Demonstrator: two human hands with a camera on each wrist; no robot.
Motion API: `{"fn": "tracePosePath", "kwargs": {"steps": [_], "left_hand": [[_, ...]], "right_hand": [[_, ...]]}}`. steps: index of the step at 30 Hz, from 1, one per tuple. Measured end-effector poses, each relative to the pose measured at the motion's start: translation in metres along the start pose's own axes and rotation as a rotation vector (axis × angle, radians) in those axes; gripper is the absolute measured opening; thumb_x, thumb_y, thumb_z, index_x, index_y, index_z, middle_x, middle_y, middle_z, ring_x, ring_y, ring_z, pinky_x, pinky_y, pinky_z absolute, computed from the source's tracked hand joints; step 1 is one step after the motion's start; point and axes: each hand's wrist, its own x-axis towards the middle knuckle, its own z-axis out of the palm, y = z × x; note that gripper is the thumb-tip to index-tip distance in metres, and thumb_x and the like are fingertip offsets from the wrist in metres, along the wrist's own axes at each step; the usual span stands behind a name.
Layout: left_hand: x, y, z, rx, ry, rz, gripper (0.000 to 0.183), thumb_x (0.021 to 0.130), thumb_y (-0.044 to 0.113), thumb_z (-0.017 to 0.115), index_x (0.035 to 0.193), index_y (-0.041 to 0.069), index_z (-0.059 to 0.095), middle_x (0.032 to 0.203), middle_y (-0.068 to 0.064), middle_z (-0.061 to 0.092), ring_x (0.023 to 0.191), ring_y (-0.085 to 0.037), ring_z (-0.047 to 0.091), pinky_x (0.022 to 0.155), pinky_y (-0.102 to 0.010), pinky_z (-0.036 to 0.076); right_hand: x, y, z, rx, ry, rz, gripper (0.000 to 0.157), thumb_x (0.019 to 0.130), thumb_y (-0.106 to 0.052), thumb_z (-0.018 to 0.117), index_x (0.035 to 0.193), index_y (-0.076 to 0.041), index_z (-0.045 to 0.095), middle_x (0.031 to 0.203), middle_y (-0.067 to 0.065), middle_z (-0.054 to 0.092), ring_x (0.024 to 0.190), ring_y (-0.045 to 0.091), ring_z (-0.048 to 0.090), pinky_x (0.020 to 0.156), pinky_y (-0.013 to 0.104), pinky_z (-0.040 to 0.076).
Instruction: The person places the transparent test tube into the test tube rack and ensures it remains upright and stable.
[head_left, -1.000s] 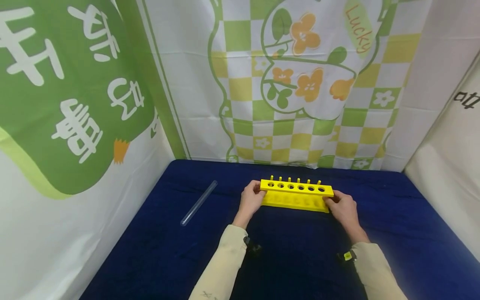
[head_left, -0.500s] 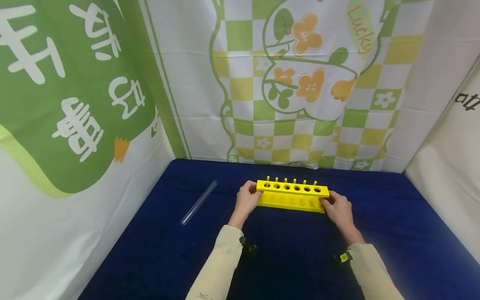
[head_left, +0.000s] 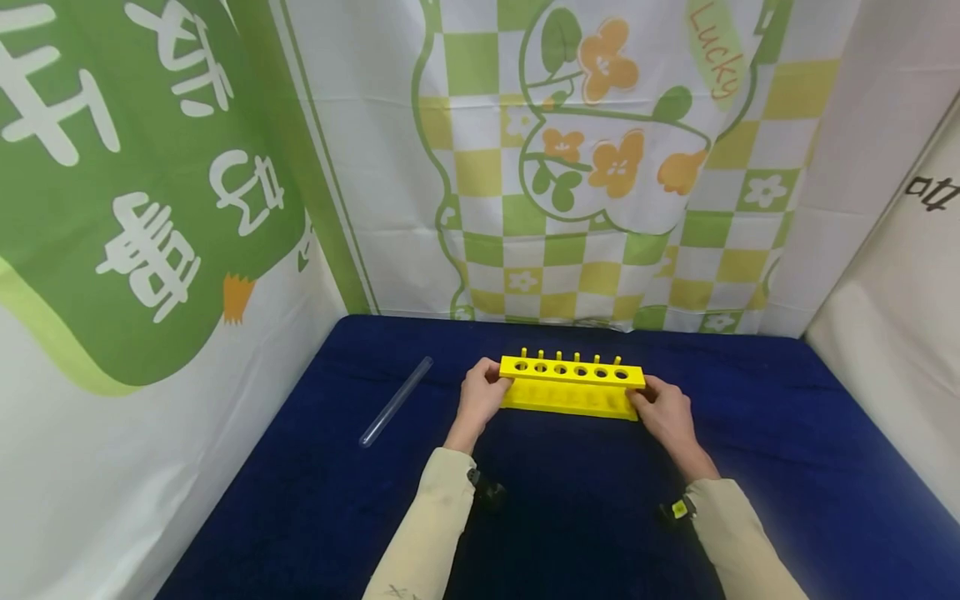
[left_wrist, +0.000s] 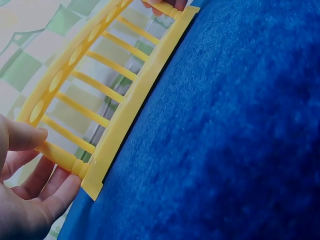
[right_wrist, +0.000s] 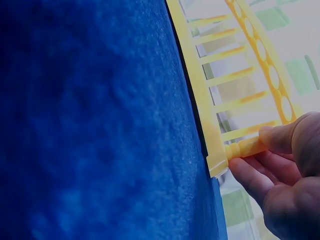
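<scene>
A yellow test tube rack (head_left: 570, 372) stands upright on the dark blue cloth, its row of round holes on top and several thin pegs rising behind. My left hand (head_left: 478, 395) grips the post at its left end; in the left wrist view the thumb and fingers curl round that post (left_wrist: 59, 156). At the opposite end my right hand (head_left: 666, 414) pinches the other post (right_wrist: 250, 146) between thumb and fingers. No tube sits in the holes. A clear test tube (head_left: 396, 402) lies slanted on the cloth, left of the left hand.
The blue cloth (head_left: 585, 517) covers the table. Behind it hangs a printed curtain (head_left: 487, 175), with a green and white curtain (head_left: 172, 350) along the left side and a pale one (head_left: 892, 317) on the right.
Both hands have shifted the rack a little to the left, keeping their grip on its end posts. The test tube stays where it lay.
</scene>
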Motion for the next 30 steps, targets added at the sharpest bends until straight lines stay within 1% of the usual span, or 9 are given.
{"fn": "tracePosePath", "kwargs": {"steps": [7,18,21,25,28,30], "left_hand": [[0.0014,-0.0041,-0.0027,-0.009,-0.004,-0.009,0.011,0.094,0.017,0.065,0.103,0.012,0.062,0.101,-0.008,0.062,0.087,-0.021,0.060,0.075,-0.030,0.054],[0.0005,-0.0039,-0.0042,-0.026,0.003,-0.022,0.011,0.094,0.017,0.065,0.103,0.012,0.062,0.101,-0.009,0.061,0.087,-0.022,0.059,0.076,-0.030,0.054],[0.0008,-0.0041,-0.0042,-0.021,0.000,-0.024,0.012,0.094,0.017,0.065,0.104,0.012,0.062,0.102,-0.008,0.062,0.088,-0.021,0.060,0.077,-0.030,0.054],[0.0016,-0.0033,-0.0044,-0.019,-0.013,-0.024,0.015,0.095,0.018,0.065,0.107,0.011,0.061,0.104,-0.009,0.061,0.089,-0.021,0.060,0.078,-0.031,0.055],[0.0020,-0.0030,-0.0043,-0.021,-0.025,-0.028,0.018,0.095,0.018,0.064,0.110,0.011,0.061,0.106,-0.010,0.061,0.090,-0.022,0.060,0.080,-0.032,0.055],[0.0022,-0.0032,-0.0050,-0.025,-0.033,-0.036,0.019,0.095,0.018,0.064,0.112,0.011,0.060,0.108,-0.010,0.061,0.092,-0.022,0.060,0.081,-0.033,0.055]], "right_hand": [[-0.0002,-0.0011,0.0014,0.005,-0.026,0.001,0.038,0.096,-0.019,0.062,0.129,0.001,0.061,0.117,0.024,0.068,0.095,0.032,0.065,0.082,0.044,0.056],[-0.0005,-0.0041,0.0006,-0.012,-0.038,0.001,0.037,0.097,-0.019,0.062,0.128,0.001,0.061,0.116,0.024,0.068,0.092,0.031,0.064,0.082,0.044,0.056],[-0.0007,-0.0044,0.0007,-0.013,-0.045,0.007,0.037,0.097,-0.019,0.062,0.127,0.001,0.061,0.115,0.024,0.068,0.091,0.030,0.064,0.081,0.043,0.056],[-0.0002,-0.0043,0.0005,-0.015,-0.059,0.010,0.036,0.097,-0.018,0.061,0.128,0.002,0.060,0.117,0.024,0.067,0.092,0.031,0.063,0.083,0.044,0.055],[0.0002,-0.0035,-0.0004,-0.019,-0.083,0.007,0.035,0.098,-0.017,0.059,0.127,0.002,0.059,0.118,0.024,0.066,0.091,0.030,0.061,0.084,0.045,0.054],[0.0007,-0.0030,-0.0010,-0.022,-0.100,0.001,0.034,0.098,-0.017,0.058,0.126,0.002,0.059,0.116,0.024,0.066,0.090,0.030,0.059,0.083,0.044,0.053]]}}
